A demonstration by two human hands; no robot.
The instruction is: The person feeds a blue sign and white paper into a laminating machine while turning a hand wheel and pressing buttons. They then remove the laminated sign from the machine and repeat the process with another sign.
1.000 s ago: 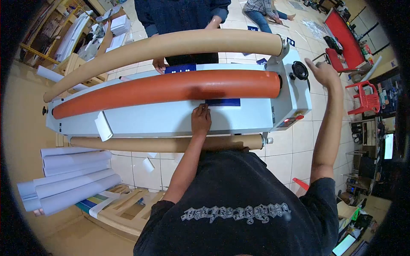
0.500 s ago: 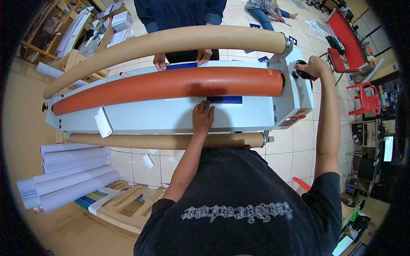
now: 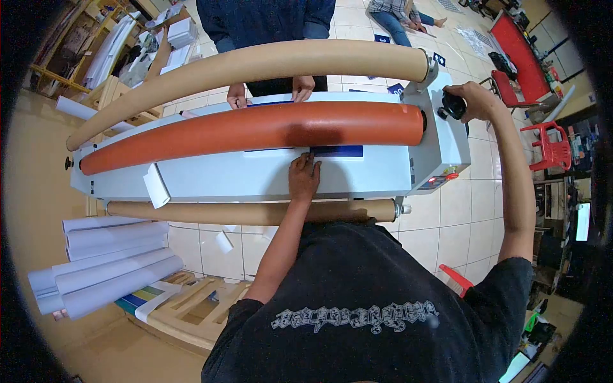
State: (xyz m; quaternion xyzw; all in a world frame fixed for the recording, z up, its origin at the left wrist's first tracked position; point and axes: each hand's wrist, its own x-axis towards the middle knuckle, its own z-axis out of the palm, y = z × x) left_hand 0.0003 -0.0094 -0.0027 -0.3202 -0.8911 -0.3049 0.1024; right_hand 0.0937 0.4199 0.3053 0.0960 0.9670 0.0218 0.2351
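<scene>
A long pale-grey roll laminator [image 3: 255,175] with an orange roller [image 3: 217,131] lies across my view. My left hand [image 3: 304,176] rests palm down on its bed, fingers stretched toward the roller. Its fingertips touch the near edge of a dark blue sheet [image 3: 338,151] that shows under the roller; the rest is hidden. At the machine's right end, my right hand [image 3: 477,102] is closed around a black hand crank [image 3: 454,105]. Beyond the roller, a co-worker's two hands [image 3: 302,88] hold down a blue sheet [image 3: 271,103].
Brown cardboard-coloured rolls run along the far side [image 3: 255,64] and near side [image 3: 255,211] of the machine. A folded white paper [image 3: 156,186] hangs over the near edge. White paper rolls [image 3: 115,274] are stacked at left. A red chair [image 3: 550,147] stands right; another person sits on the floor.
My right hand has shifted on the crank, its forearm swinging outward to the right. A thin strip of blue sheet now shows under the roller left of my left hand, which stays almost still.
</scene>
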